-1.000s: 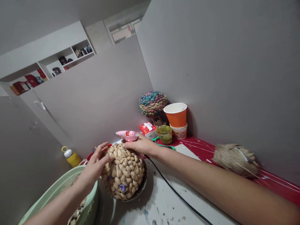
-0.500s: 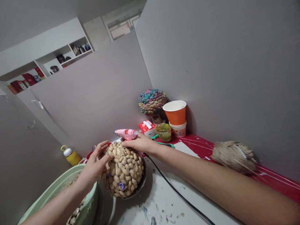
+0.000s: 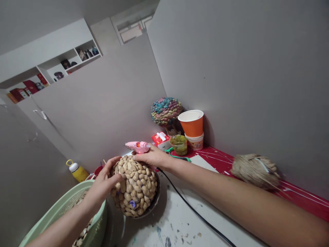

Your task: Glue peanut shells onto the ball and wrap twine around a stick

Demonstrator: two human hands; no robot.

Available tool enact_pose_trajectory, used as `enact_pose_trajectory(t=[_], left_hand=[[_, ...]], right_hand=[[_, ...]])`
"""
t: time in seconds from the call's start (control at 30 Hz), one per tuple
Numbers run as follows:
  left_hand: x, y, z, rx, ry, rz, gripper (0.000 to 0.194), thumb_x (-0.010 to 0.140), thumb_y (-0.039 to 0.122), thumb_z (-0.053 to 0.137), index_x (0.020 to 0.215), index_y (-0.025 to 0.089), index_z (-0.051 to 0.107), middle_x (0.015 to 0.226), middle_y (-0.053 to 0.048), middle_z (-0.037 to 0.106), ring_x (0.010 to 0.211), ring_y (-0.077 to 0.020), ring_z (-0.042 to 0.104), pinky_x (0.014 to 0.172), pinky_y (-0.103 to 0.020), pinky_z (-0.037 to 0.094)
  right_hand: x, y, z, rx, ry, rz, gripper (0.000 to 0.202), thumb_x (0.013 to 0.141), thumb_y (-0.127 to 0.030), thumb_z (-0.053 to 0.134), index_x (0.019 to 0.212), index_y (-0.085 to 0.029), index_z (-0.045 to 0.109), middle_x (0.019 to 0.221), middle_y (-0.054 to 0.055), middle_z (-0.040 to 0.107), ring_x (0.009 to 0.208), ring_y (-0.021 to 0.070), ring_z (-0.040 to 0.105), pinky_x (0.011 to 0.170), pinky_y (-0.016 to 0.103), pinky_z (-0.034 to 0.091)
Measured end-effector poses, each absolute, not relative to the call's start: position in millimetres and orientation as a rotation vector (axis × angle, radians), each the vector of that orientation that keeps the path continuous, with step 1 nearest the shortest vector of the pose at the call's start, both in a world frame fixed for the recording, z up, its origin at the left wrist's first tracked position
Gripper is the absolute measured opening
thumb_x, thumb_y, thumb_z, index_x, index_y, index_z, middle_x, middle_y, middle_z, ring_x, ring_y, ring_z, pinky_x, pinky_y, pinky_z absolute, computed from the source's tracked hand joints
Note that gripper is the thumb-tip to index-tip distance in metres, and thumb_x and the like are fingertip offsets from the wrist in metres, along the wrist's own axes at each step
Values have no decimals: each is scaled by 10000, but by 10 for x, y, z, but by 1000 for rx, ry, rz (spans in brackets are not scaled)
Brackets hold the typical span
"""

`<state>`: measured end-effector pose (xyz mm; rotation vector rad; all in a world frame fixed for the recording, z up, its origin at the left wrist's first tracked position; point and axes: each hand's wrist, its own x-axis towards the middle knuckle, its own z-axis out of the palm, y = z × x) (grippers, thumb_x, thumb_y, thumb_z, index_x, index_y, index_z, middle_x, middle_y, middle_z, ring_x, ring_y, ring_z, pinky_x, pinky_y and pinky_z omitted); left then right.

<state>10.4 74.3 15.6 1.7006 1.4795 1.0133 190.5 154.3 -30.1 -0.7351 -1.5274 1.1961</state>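
Lower on the peanuts than a moment ago, the thumb of my left hand (image 3: 105,178) has shifted slightly, while my right hand (image 3: 155,156) has barely moved. I have my left fingers spread from that thumb, touching the upper left of the peanut-covered ball (image 3: 136,187). My right hand is closed around the pink glue gun (image 3: 138,146), just beyond the ball's top, its thumb reaching the peanuts. The ball sits in a dark bowl (image 3: 157,201) on the paint-marked white surface (image 3: 174,223), with a purple piece (image 3: 132,204) showing among its shells. Left of it is the green basket (image 3: 100,221); a black cord (image 3: 191,207) runs beneath my right forearm. Farther off stand the orange cup (image 3: 191,127) and a multicoloured tree-shaped ornament (image 3: 166,111).
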Motion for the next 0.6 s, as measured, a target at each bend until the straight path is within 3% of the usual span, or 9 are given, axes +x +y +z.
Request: enact_pose_trajectory(t=[0.1,0.3,0.47,0.6], left_hand=[[44,754,161,1711,1440,977,534,697,223,667,1221,255,571,1371,-58,558,1307,-287,436,1051,-381,362],[-70,818,143,1632,1340,1002,390,837,306,561,1218,228,572,1405,-72,533,1302,-277,453,1080,-402,327],[-62,833,119,1674,1392,1008,397,808,251,584,1205,232,588,1379,-56,560,1290,-261,461,1061,-362,353],[-28,823,126,1704,1431,1018,398,796,260,599,1193,228,607,1360,-69,578,1273,-273,484,1065,-382,355]], right_hand=[[1905,1541,-299,-720,-1528,1200,204,676,-136,653,858,-186,730,780,-7,672,760,170,597,703,269,483],[1903,1556,-311,-704,-1531,1193,198,674,-142,650,853,-185,721,750,-21,648,718,149,567,687,260,462],[1902,1569,-325,-700,-1534,1188,135,672,-145,647,793,-170,700,676,-37,604,662,133,532,646,250,441],[1908,1557,-322,-689,-1532,1199,162,681,-151,650,827,-180,713,748,-23,645,712,141,560,685,255,456]])
